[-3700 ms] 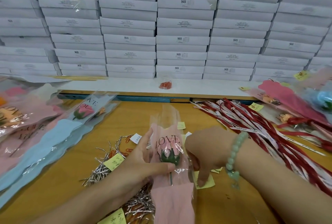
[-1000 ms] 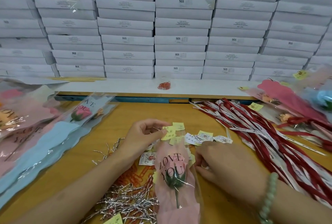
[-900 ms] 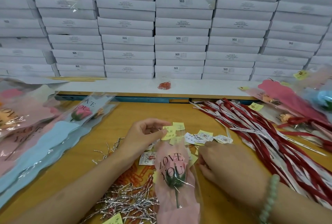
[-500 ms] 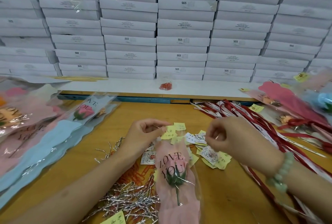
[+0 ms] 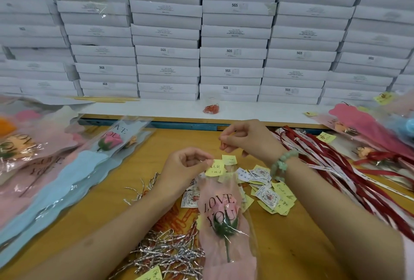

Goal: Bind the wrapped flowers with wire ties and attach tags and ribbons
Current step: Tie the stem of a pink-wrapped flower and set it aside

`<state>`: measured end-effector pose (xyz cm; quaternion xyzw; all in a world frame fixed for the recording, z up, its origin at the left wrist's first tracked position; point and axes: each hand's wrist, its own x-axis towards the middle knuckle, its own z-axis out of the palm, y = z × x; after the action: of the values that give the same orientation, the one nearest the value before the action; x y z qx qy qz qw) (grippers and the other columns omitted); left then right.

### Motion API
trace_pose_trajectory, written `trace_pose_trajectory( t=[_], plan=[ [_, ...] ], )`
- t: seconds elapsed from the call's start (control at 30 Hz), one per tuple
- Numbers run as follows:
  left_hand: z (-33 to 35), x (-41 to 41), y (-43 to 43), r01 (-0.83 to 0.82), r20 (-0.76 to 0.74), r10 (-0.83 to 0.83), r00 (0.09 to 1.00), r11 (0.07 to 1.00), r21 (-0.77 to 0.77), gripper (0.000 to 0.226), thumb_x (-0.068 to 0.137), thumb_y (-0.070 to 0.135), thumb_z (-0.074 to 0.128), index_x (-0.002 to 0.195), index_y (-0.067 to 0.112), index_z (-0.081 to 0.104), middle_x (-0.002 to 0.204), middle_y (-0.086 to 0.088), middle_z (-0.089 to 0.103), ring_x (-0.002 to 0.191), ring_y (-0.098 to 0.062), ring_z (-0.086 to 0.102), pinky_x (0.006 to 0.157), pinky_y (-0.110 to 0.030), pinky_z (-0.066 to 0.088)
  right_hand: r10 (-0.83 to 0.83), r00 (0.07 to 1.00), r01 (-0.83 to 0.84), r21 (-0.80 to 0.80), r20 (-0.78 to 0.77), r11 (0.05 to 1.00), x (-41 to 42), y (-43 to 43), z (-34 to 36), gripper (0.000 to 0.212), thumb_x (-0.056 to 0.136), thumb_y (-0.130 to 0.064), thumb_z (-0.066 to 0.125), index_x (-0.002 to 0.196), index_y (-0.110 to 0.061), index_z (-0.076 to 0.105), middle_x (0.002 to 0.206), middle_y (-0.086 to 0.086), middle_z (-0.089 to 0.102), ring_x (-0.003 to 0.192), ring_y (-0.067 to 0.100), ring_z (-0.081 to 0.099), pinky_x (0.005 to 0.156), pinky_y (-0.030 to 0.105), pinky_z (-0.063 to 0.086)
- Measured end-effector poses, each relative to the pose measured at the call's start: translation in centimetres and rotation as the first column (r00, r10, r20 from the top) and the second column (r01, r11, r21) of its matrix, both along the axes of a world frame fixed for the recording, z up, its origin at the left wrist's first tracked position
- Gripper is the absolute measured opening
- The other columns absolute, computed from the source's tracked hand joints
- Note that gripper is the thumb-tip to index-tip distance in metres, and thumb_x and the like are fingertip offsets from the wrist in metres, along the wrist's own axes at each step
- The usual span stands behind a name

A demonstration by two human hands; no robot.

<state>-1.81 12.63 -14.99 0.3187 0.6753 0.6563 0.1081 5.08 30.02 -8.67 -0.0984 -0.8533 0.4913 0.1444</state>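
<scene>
The wrapped flower (image 5: 224, 217) lies on the wooden table (image 5: 302, 246) between the person's two forearms, stem end toward the person. Its pink sleeve is printed "LOVE YOU" over the bud.

Left hand (image 5: 186, 167): fingers curled, thumb and forefinger closed in a pinch on a yellow tag (image 5: 215, 167). The tag sits at the top edge of the flower's sleeve.

Right hand (image 5: 246, 140): raised above the table, beyond and to the right of the left hand. Thumb and forefinger are pinched together on a small orange piece (image 5: 221, 145), too small to identify; the other fingers are loosely curled. A green bead bracelet (image 5: 283, 163) is on this wrist.

Materials on the table:
- A pile of silver wire ties (image 5: 165, 255), just left of the flower's stem.
- Orange paper clips (image 5: 177, 221), between the wire ties and the left forearm.
- Loose tags (image 5: 266, 194), yellow and white, just right of the flower's top.
- Red and white ribbons (image 5: 358, 178), spread out on the right.
- Other wrapped flowers (image 5: 44, 167), stacked flat on the left; more lie at the far right.

White boxes (image 5: 235, 33) are stacked in rows along the back.
</scene>
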Motion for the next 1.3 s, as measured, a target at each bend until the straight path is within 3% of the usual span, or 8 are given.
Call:
trace_pose_trajectory(
  t=[0.23,0.37,0.53,0.7,0.93,1.0,1.13,1.3],
  plan=[
    [0.0,0.0,0.0,-0.017,0.003,0.017,1.000,1.000,0.004,0.009,0.083,0.007,0.075,0.087,0.015,0.075,0.076,0.002,0.075,0.067,-0.003,0.066,0.064,-0.014,0.052,0.035,0.996,-0.034,0.009,-0.083,0.999,-1.2,-0.4,-1.5,0.009,0.089,-0.014,0.069,0.082,-0.009,0.072,0.074,0.003,0.075,0.061,-0.001,0.066,0.054,0.005,0.044],
    [0.0,-0.1,0.0,-0.044,0.007,0.044,0.999,0.999,0.012,0.011,0.081,0.007,0.075,0.091,0.014,0.074,0.086,0.000,0.076,0.076,-0.010,0.069,0.071,-0.019,0.056,0.102,0.992,-0.103,-0.010,-0.072,0.995,-1.3,-0.2,-2.1,0.010,0.088,-0.014,0.070,0.087,-0.005,0.073,0.074,0.004,0.075,0.066,0.006,0.068,0.067,0.014,0.052],
    [-0.1,-0.3,0.1,-0.061,0.039,0.060,0.997,0.998,0.025,0.017,0.079,0.006,0.077,0.094,0.010,0.072,0.080,0.001,0.074,0.075,-0.010,0.068,0.071,-0.018,0.056,0.139,0.987,-0.143,-0.051,-0.083,0.988,-1.4,-0.2,-2.3,0.010,0.087,-0.014,0.070,0.088,-0.005,0.074,0.073,0.003,0.075,0.067,0.007,0.069,0.068,0.015,0.054],
    [-0.2,-0.5,0.1,-0.075,0.057,0.074,0.996,0.997,0.017,0.020,0.076,0.009,0.079,0.095,0.010,0.072,0.082,-0.002,0.075,0.076,-0.010,0.070,0.068,-0.016,0.054,0.146,0.986,-0.150,-0.049,-0.081,0.987,-1.5,-0.1,-2.3,0.013,0.086,-0.017,0.072,0.089,-0.004,0.073,0.074,0.005,0.075,0.069,0.013,0.070,0.079,0.026,0.058],
    [-0.4,-0.6,0.1,-0.066,0.046,0.065,0.997,0.998,0.010,0.016,0.077,0.009,0.079,0.092,0.012,0.074,0.081,0.003,0.075,0.076,-0.006,0.069,0.068,-0.014,0.052,0.078,0.992,-0.082,-0.034,-0.103,0.996,-1.6,-0.5,-2.4,0.010,0.094,-0.015,0.062,0.085,-0.011,0.064,0.080,0.000,0.076,0.067,0.008,0.071,0.050,0.014,0.046],
    [-0.4,-0.6,0.1,-0.064,0.051,0.063,0.997,0.998,0.014,0.015,0.077,0.009,0.079,0.092,0.012,0.074,0.081,0.003,0.075,0.077,-0.006,0.069,0.068,-0.014,0.052,0.062,0.991,-0.067,-0.034,-0.120,0.997,-1.7,-0.6,-2.3,0.013,0.096,-0.016,0.059,0.084,-0.012,0.061,0.078,0.001,0.076,0.068,0.010,0.072,0.049,0.014,0.046],
    [-0.4,-0.6,0.1,-0.059,0.046,0.058,0.997,0.998,0.015,0.014,0.078,0.009,0.078,0.090,0.014,0.074,0.081,0.006,0.075,0.077,-0.005,0.069,0.068,-0.013,0.052,0.022,0.983,-0.006,0.085,-0.181,0.996,-1.8,-0.6,-2.2,0.014,0.098,-0.017,0.054,0.086,-0.016,0.061,0.069,-0.004,0.070,0.059,-0.002,0.061,0.050,0.007,0.040],
    [-0.4,-0.6,0.1,-0.055,0.028,0.054,0.998,0.998,0.027,0.013,0.078,0.009,0.078,0.089,0.015,0.074,0.082,0.004,0.075,0.077,-0.005,0.069,0.069,-0.013,0.052,0.086,0.978,-0.065,0.115,-0.189,0.991,-1.6,-0.4,-2.2,0.006,0.091,-0.015,0.066,0.087,-0.014,0.061,0.060,-0.005,0.068,0.049,0.001,0.055,0.049,0.009,0.040]
  ],
)
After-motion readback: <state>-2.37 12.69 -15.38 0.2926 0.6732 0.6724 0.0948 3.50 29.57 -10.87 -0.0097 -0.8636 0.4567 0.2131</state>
